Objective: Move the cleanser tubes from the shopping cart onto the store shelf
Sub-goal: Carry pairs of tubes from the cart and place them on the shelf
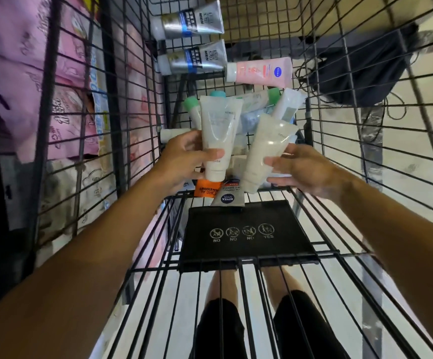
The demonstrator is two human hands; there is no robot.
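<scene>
**Two white tubes lifted over the cart**

The left hand point(184, 159) curls its fingers round one white tube point(219, 137), thumb across the front. The right hand point(300, 168) pinches a second white tube point(267, 151) (cap pointing down). Both hang above the shopping cart point(122, 104), where silver tubes point(188, 22) and a pink tube point(260, 69) lie.

Black child-seat flap point(246, 237) bearing four white pictograms; pink packaged goods point(28, 81) stacked to its upper left, black bag point(360, 71) with cords on floor to its upper right.
</scene>
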